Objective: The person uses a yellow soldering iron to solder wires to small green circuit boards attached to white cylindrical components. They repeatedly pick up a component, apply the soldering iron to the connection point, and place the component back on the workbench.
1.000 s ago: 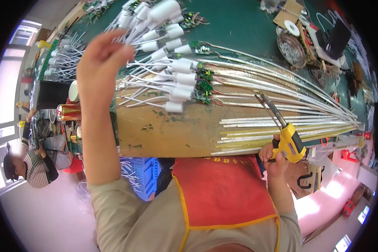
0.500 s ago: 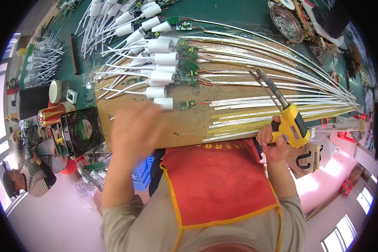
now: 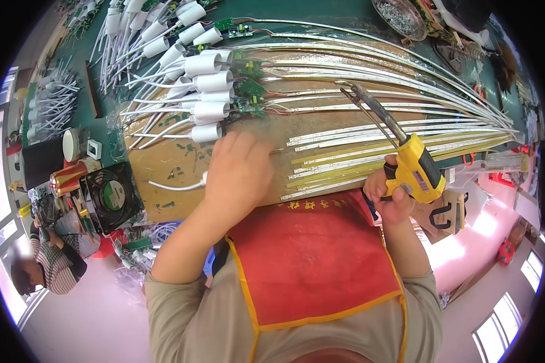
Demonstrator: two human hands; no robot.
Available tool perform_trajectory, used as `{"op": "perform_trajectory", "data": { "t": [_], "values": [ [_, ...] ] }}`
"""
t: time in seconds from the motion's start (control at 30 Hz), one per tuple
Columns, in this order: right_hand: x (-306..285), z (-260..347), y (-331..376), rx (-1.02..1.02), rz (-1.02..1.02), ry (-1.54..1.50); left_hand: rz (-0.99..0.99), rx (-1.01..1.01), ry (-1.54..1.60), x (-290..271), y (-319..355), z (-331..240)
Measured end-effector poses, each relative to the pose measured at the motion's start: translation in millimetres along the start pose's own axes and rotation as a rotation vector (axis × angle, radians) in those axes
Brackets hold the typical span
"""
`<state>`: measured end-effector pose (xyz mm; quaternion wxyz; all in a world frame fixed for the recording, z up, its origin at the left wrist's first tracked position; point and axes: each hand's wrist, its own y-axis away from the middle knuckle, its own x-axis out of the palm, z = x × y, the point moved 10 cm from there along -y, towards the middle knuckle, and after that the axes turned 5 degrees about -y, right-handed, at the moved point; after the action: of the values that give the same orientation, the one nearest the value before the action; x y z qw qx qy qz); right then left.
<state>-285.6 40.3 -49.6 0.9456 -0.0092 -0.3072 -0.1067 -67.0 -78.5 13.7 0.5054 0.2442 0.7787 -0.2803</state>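
My left hand [image 3: 239, 169] is closed over a white lamp cap [image 3: 204, 176] at the near side of the brown board [image 3: 163, 206]. Most of the cap is hidden by the fingers; its white cable [image 3: 175, 186] runs out leftward. A blurred wire end pokes out on the hand's right. Gripped in my right hand [image 3: 390, 193] is a yellow and black soldering gun [image 3: 419, 170], its metal tip pointing up-left over the strips. Narrow white LED strips [image 3: 345, 136] lie to the right of my left hand, some with yellow edges.
Beyond my left hand lies a row of white caps [image 3: 212, 81] wired to green circuit boards [image 3: 248, 91] and strips. A black fan [image 3: 109, 198] stands at the left. A round metal dish [image 3: 399, 18] sits far right. Another person [image 3: 48, 260] is at the far left.
My left hand has moved right and turned over the nearest lamp cap, which has shifted toward me. The soldering gun stays in my right hand. The whole view has shifted slightly.
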Motion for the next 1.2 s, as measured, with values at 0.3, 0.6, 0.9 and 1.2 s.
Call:
{"op": "perform_trajectory", "data": {
  "t": [0.3, 0.6, 0.9, 1.2],
  "values": [
    [1.8, -0.6, 3.8, 0.014, 0.026, 0.020, -0.114, 0.044, -0.035, -5.2, 1.4, -3.0],
    [6.5, -20.7, 42.0, 0.225, 0.125, 0.190, -0.069, 0.068, 0.004, -0.6, -7.3, -11.7],
    [11.6, -16.5, 49.2, 0.175, 0.239, 0.626, -0.003, 0.117, 0.049, 2.3, -12.4, -10.0],
    [-1.4, -26.6, 56.5, 0.288, 0.150, 0.517, 0.061, 0.119, 0.086, 5.5, -15.8, -9.0]
  ]
}}
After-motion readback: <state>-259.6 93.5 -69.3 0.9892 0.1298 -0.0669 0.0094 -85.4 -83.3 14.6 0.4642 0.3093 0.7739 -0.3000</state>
